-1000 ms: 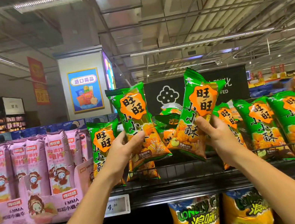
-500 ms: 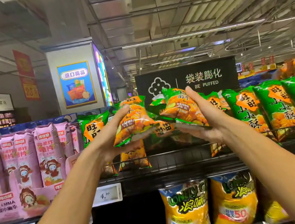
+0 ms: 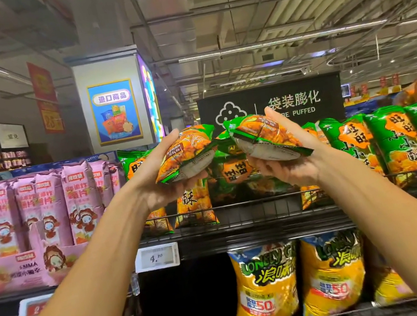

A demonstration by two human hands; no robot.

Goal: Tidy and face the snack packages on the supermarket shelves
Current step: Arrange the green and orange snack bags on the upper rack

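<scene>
My left hand [image 3: 159, 179] grips a green-and-orange snack bag [image 3: 186, 152] tipped almost flat, its bottom end facing me. My right hand [image 3: 290, 160] holds a second bag of the same kind [image 3: 261, 134], tipped the same way. Both bags hang above a gap in the top shelf row, over a fallen green bag [image 3: 235, 174] lying upside down. More green bags [image 3: 400, 143] stand upright on the wire shelf [image 3: 257, 202] to the right, and a few at the left [image 3: 133, 165].
Pink snack packs [image 3: 43, 209] in a display carton fill the shelf to the left. Yellow chip bags [image 3: 266, 287] stand on the lower shelf. A price tag [image 3: 156, 256] hangs on the shelf edge. A black category sign [image 3: 303, 102] rises behind the shelf.
Both bags were held upright a second ago; my hands have tipped them backward and flat and pushed them toward the shelf gap, closer together.
</scene>
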